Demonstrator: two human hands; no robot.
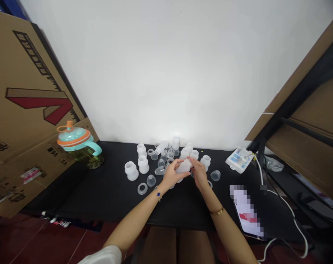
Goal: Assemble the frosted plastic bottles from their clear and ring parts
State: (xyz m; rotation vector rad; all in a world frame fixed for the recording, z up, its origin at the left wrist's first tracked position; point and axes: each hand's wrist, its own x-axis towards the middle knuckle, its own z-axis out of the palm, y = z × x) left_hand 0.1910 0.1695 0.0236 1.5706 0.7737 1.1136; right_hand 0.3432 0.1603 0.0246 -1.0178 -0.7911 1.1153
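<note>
Nearest us, a white sleeve (107, 255) on the left arm; on the right, a phone (247, 214), lying on the black table (100, 198) with its screen lit and blurred out. Up the forearms: a bracelet (158, 194) with a blue charm at the left wrist, a gold bangle (216, 211) on the right arm.

A loose ring (142, 189) lies flat, and just beyond it a clear cap (151, 180). Now the action: the left hand (171, 174) has its fingers wrapped around a white bottle (184, 167), tilted, above the table. The right hand (199, 173) meets its far end, fingertips narrow and close; whether they pinch a small part there, I can't tell!

Around and behind, other bottles (131, 171) stand among scattered clear parts (164, 155). Out left, a lidded jug (84, 143) beside a big carton (26, 80); out right, a white box (239, 160). At the back, the pale wall (166, 73).
</note>
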